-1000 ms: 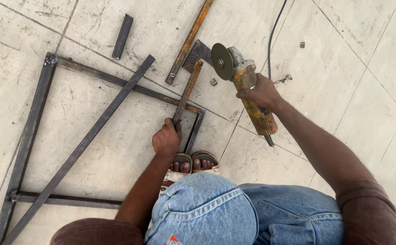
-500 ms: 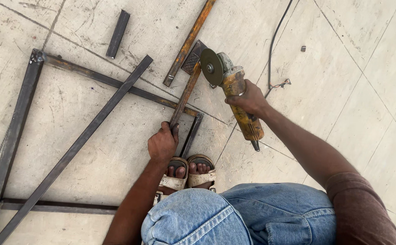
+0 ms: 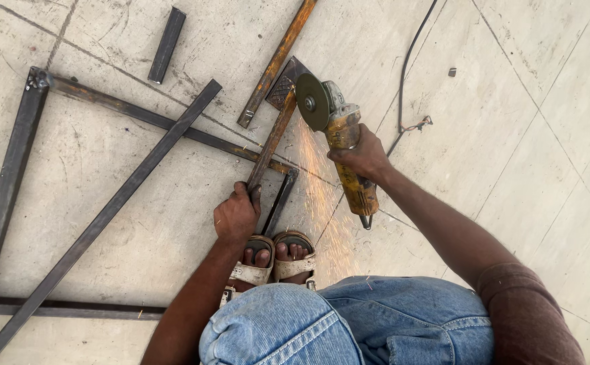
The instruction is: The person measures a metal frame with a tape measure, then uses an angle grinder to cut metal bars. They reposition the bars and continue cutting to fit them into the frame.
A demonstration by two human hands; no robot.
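My right hand (image 3: 364, 157) grips a yellow angle grinder (image 3: 339, 132) by its body. Its disc (image 3: 312, 102) touches the far end of a rusty metal bar (image 3: 272, 140), and orange sparks (image 3: 318, 196) fly toward me. My left hand (image 3: 237, 215) presses down on the near end of that bar, which lies across a dark steel frame (image 3: 11, 176) on the concrete floor. My sandalled feet (image 3: 274, 260) stand just behind the left hand, and my knees in blue jeans fill the bottom of the view.
A long rusty bar (image 3: 278, 61) lies beyond the grinder. A short dark steel offcut (image 3: 167, 44) lies at the top left. A diagonal steel tube (image 3: 99, 220) crosses the frame. The grinder's black cable (image 3: 406, 74) runs away to the upper right.
The grinder disc has come down onto the bar's far end and sparks now fly. My left hand keeps its hold on the bar's near end.
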